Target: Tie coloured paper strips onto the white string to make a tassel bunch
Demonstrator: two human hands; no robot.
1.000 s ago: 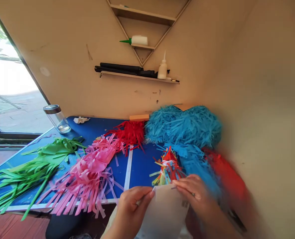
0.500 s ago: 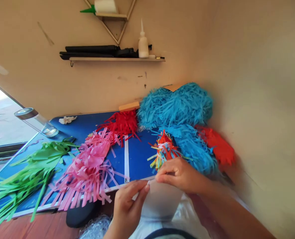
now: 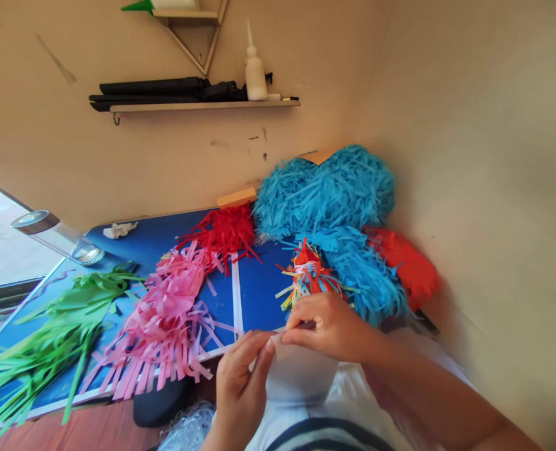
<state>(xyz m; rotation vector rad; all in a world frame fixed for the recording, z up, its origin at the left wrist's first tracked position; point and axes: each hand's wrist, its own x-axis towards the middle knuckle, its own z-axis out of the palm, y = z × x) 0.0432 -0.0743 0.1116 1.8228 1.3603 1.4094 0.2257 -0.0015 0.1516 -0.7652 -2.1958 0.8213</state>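
Observation:
My left hand and my right hand meet at the near edge of the blue table, both pinching the top edge of a white paper piece held over my lap. Just beyond my right hand a small multicoloured bundle of paper strips lies on the table. A large blue fringed paper shape leans against the wall behind it, with red-orange fringe at its right.
Piles of fringed paper lie on the table: pink, green and red. A glass jar lies at the far left. A wall shelf carries a white glue bottle and black tools.
My hands have drawn closer together on the white paper, fingertips now almost touching. The view has tilted down and to the right.

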